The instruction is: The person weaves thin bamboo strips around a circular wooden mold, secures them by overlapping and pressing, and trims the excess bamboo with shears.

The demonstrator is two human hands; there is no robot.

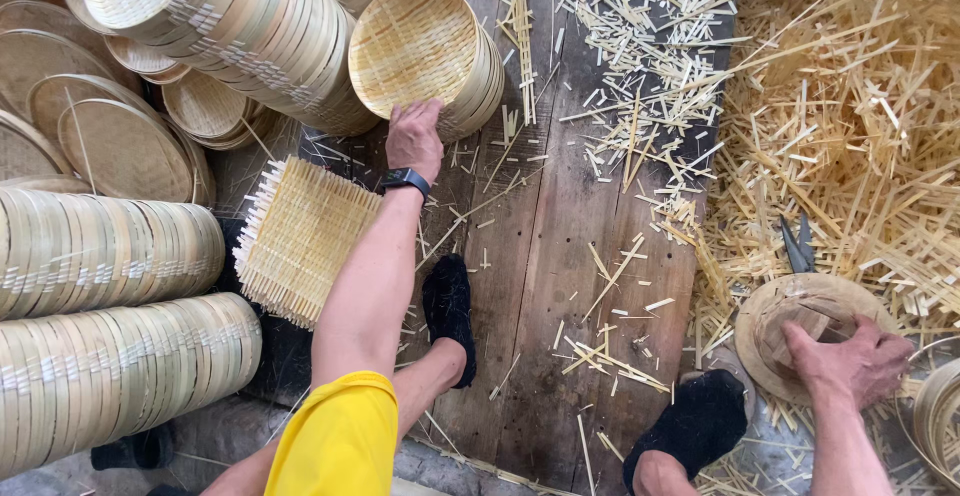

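My left hand reaches forward and grips the lower rim of a round bamboo steamer tray, the front one of a short row lying on its side. A dark watch sits on that wrist. My right hand presses down on a round wooden block at the lower right, fingers curled over woven strips on its top. A square woven bamboo mat with loose strip ends lies by my left forearm.
Long stacks of bamboo steamer rings lie on their sides at left, and flat woven lids behind them. Bamboo offcuts pile up at right over the wooden floor boards. Dark shears rest near the block. My feet wear black slippers.
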